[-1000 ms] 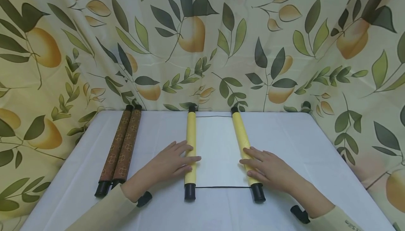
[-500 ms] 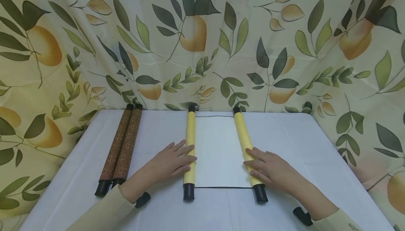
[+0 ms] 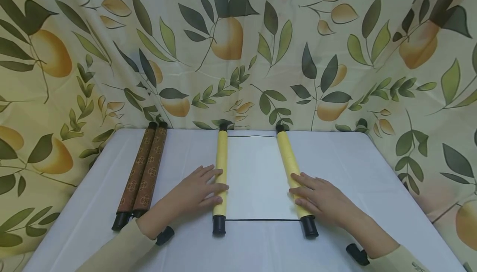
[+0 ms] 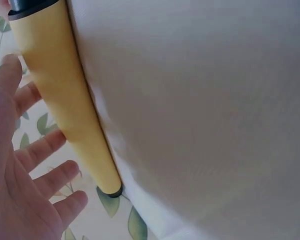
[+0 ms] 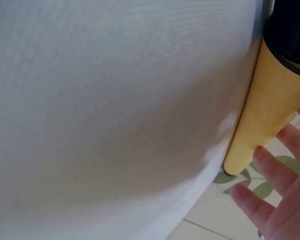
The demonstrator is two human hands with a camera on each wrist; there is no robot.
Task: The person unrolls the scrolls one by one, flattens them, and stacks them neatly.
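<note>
Ok, head view: scroll [image 3: 257,176] is lying flat mid-table [image 3: 372,172], partly unrolled, w/ its white sheet showing btwn 2 yellow rods. L hand [image 3: 199,189] is resting its fingers across L rod [image 3: 222,152]; R hand [image 3: 322,197] is doing the same on R rod [image 3: 286,152]. Both sets of fingers are lying spread & fairly straight, not wrapping round the rods. L rod is standing approx. straight in view, R rod is slanting, so the gap's looking wider at the near end. 2 brown rolls [image 3: 152,164] are lying side by side to the L, rolled up, no hand on them. Patterned curtain [image 3: 227,40] is hanging behind.

L wrist view: fingers are showing wide apart, rod passing just by the tips; exact contact for each is hard to tell. Pale cloth or paper is filling the rest, can't tell which.

R wrist view: fingers are spreading too, min. 1 tip touching the rod, some cut off at the frame edge.

Progress, my guess: unrolling's part done, a fair stretch of sheet is lying bare. Some is prob. wound on the rods yet; amt left isn't showing.
</note>
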